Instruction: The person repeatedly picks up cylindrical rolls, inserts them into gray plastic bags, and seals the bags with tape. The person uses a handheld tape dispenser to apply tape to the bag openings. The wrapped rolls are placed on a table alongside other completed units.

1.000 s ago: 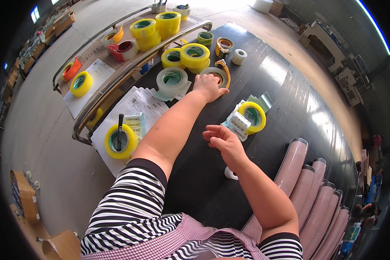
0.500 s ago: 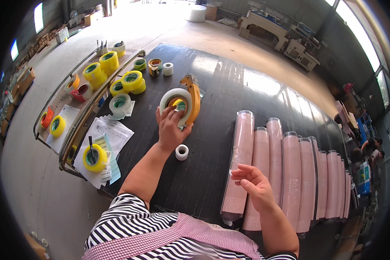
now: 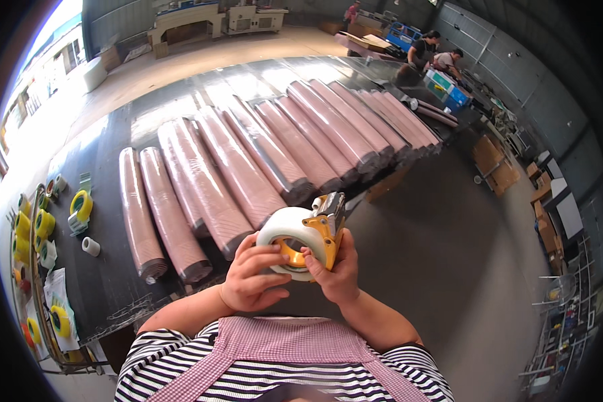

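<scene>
Tape dispenser [image 3: 325, 233] is clasped in the right hand [image 3: 340, 271], while the half-open left hand [image 3: 249, 276] touches its white roll [image 3: 280, 225]

Tape dispenser [image 3: 326, 231] I hold: orange frame looks hard and smooth, metal or plastic I cannot tell; its head has a metallic shine. Tape roll [image 3: 280, 226] mounted on it: milky plastic, satin sheen. Pink rolls [image 3: 238, 177] across the table [image 3: 104, 285]: glossy, creased clear film over patterned sheet. Tabletop dark and smooth, strongly reflective toward the far edge, scuffed at the near left corner. Paper sheets [image 3: 57, 283], left edge: matt. My apron [image 3: 288, 340]: checked cloth, matt.
</scene>
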{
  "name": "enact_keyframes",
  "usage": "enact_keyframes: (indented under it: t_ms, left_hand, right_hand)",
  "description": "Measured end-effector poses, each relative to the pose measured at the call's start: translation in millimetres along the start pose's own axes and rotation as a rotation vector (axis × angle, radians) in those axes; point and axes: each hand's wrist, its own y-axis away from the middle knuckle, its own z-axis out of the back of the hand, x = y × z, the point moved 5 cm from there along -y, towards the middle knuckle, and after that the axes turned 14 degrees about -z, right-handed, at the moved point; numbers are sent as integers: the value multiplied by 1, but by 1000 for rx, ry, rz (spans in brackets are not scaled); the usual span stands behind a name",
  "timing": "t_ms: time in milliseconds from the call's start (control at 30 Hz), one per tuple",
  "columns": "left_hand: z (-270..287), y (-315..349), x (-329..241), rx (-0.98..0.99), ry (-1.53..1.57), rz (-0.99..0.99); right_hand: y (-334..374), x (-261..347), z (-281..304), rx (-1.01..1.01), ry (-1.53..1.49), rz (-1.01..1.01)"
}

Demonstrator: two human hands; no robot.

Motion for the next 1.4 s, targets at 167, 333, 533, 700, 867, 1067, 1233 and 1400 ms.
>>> enact_keyframes:
  t_ms: [167, 333, 533, 700, 867, 1067, 1233, 1400]
  left_hand:
    - [-116, -72, 44, -244, 498, 390]
    - [-258, -126, 67, -75, 1269, 660]
    - [-400, -174, 100, -19, 1590, 889]
    - [-521, -231, 141, 124, 1815, 1016]
    - [-622, -297, 167, 284, 1903, 932]
    - [-733, -341, 193, 433, 1676, 730]
    - [-829, -367, 268, 323, 1464, 707]
    - [-896, -406, 369, 207, 1280, 991]
  right_hand:
    - [41, 31, 146, -264, 461, 185]
    - [54, 52, 239, -524, 900, 170]
    - [49, 55, 345, -775, 1137, 43]
    - [27, 72, 429, -993, 1284, -44]
    - [11, 80, 501, -1200, 1312, -116]
    - [-3, 58, 605, -1360, 1256, -197]
    - [-64, 32, 727, -1230, 1097, -297]
    - [-179, 37, 849, -894, 1007, -282]
